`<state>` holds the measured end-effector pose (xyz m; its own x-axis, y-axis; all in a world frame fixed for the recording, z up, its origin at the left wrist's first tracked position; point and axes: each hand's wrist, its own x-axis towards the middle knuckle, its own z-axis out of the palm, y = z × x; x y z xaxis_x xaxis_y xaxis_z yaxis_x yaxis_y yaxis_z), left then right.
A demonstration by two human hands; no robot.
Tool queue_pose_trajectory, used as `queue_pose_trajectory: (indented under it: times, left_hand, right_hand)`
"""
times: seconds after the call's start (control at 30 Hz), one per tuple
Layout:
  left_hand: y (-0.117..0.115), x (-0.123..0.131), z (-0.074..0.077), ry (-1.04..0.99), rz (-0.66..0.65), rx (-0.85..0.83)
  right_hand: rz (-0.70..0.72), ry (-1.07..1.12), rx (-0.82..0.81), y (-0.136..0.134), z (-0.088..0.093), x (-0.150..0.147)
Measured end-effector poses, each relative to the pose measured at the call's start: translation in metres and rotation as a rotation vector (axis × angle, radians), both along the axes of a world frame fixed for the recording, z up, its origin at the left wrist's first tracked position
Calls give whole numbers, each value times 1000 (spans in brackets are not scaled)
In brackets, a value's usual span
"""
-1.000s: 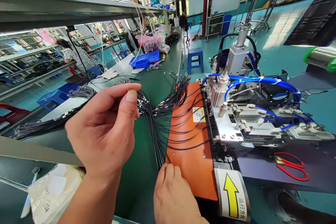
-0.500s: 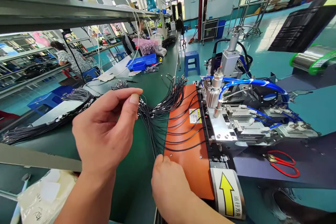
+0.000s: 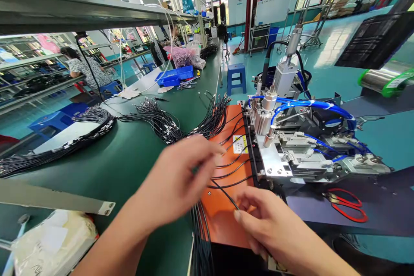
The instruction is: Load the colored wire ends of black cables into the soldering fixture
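My right hand (image 3: 267, 220) is over the near part of the orange plate (image 3: 223, 220), thumb and fingers pinching a thin black cable (image 3: 226, 194). The cable runs up and left from the fingertips. Slightly blurred, my left hand (image 3: 183, 177) hovers above the plate's left edge, its thumb and index finger closed together. Whether anything thin is between them cannot be made out. Several black cables (image 3: 234, 185) lie across the plate to the machine (image 3: 274, 138). Beneath my left hand, part of a cable bundle (image 3: 164, 127) is hidden; its strands hang down at the near edge (image 3: 200, 241).
Red-handled cutters (image 3: 347, 205) lie on the dark surface at right. Another cable bundle (image 3: 87, 136) rests on the green table (image 3: 139, 159). Further back are a blue tray (image 3: 176, 76) and a blue stool (image 3: 236, 78). A metal shelf (image 3: 97, 13) overhangs the left; a person (image 3: 87, 71) sits beyond.
My left hand has moved right and down, from above the table to the plate's edge. My right hand has shifted right and now holds a cable over the plate, covering the yellow-arrow label.
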<state>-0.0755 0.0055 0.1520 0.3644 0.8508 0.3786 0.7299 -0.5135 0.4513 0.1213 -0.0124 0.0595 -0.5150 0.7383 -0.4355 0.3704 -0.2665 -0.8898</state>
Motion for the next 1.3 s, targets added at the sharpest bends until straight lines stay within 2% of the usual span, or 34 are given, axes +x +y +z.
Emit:
queue_pose_trajectory:
  times: [0.03, 0.07, 0.13, 0.2, 0.27, 0.37, 0.47, 0.63, 0.83, 0.97, 1.3]
  left_hand:
    - [-2, 10, -9, 60, -138, -141]
    - [-4, 22, -20, 125, -259, -253]
    - [-7, 46, -48, 157, -421, -349]
    - [-10, 66, -79, 87, -419, -308]
    - [-11, 80, -105, 27, -380, -241]
    - [-11, 89, -127, -119, -316, -170]
    - [-9, 94, -134, -180, -300, -144]
    - [-9, 96, -142, -220, -252, -124]
    - [-14, 93, -148, -270, -172, -119]
    - [-17, 92, -150, -311, -144, -105]
    - [-20, 93, -150, -303, -102, -97]
  right_hand:
    - [-48, 63, -111, -3, -2, 16]
    - [-92, 82, -109, -6, -5, 32]
    - [-83, 154, 14, -12, -15, 59]
    - [-172, 122, 51, -17, -28, 77]
    - [-331, 143, 22, -23, -43, 87]
    - [-542, 157, 30, -32, -59, 92]
    - [-658, 173, 94, -37, -63, 94]
    - [-689, 48, 203, -39, -61, 102]
    - [-606, -150, 476, -44, -63, 102]
    - [-571, -185, 628, -44, -63, 96]
    - [-499, -162, 796, -44, -61, 90]
